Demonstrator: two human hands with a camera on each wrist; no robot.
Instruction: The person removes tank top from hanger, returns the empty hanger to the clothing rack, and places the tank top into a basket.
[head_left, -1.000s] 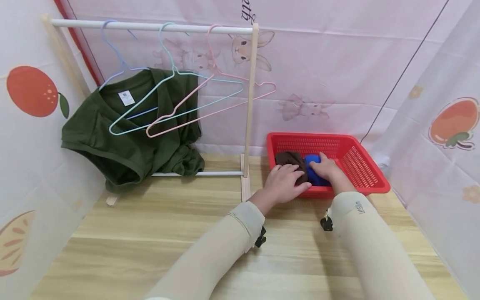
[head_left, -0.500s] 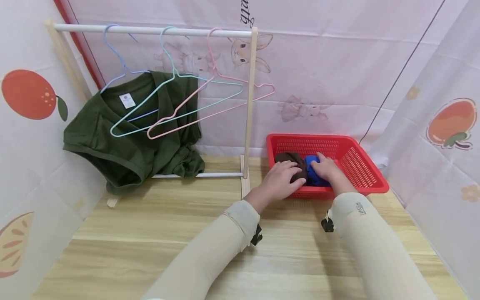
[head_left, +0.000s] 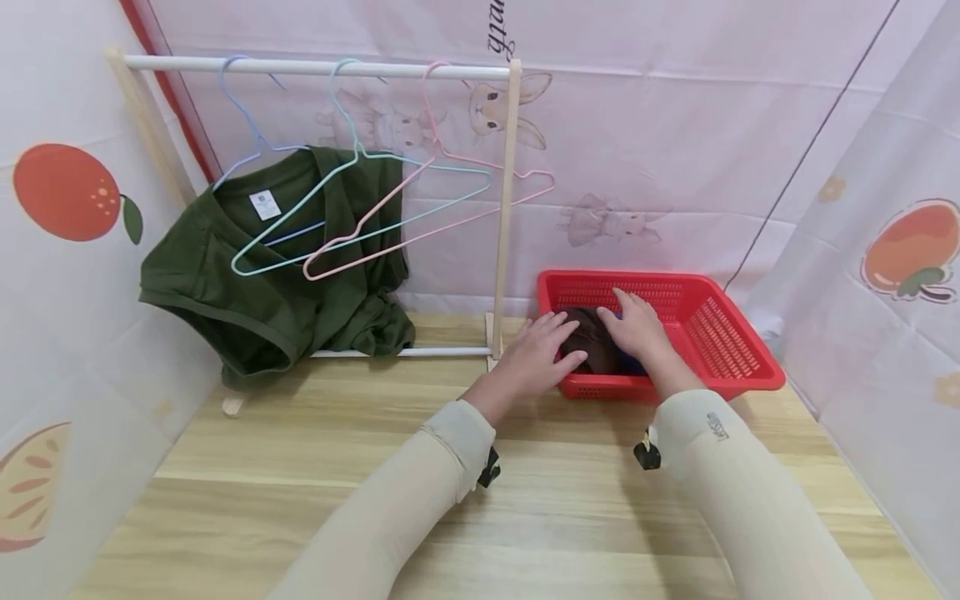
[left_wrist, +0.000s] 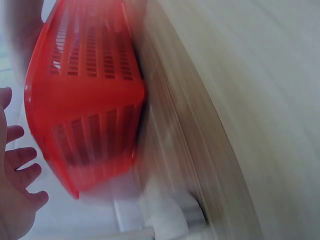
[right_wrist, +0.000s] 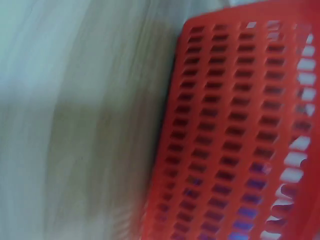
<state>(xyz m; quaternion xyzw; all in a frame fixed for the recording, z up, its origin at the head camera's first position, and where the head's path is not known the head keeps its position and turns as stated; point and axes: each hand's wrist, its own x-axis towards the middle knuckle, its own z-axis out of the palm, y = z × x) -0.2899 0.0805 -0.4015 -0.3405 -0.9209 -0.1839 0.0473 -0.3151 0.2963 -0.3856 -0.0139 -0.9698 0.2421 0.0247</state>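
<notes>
In the head view a red plastic basket (head_left: 750, 382) holds a brown cloth (head_left: 592, 337) at its left end. A blue cloth (head_left: 628, 363) beside it is mostly hidden behind my right hand (head_left: 639, 335). That hand reaches over the basket's front rim, thumb spread from its straight fingers, close above both cloths. My left hand (head_left: 534, 357) is at the basket's left front corner with fingers spread, fingertips at the brown cloth's edge. Seen from the left wrist, the left hand's fingers (left_wrist: 22, 160) hold nothing beside the basket's outer wall.
Left of the basket stands a clothes rack with a white rail (head_left: 315, 68). A dark green shirt (head_left: 247, 275) hangs on a blue hanger (head_left: 242, 108), with a mint hanger (head_left: 347, 117) and a pink hanger (head_left: 432, 117) in front. Printed curtains surround the wooden table (head_left: 555, 500).
My left hand has drawn back leftward from the brown cloth to the basket's corner. My right hand has shifted left off the blue cloth, toward the brown one.
</notes>
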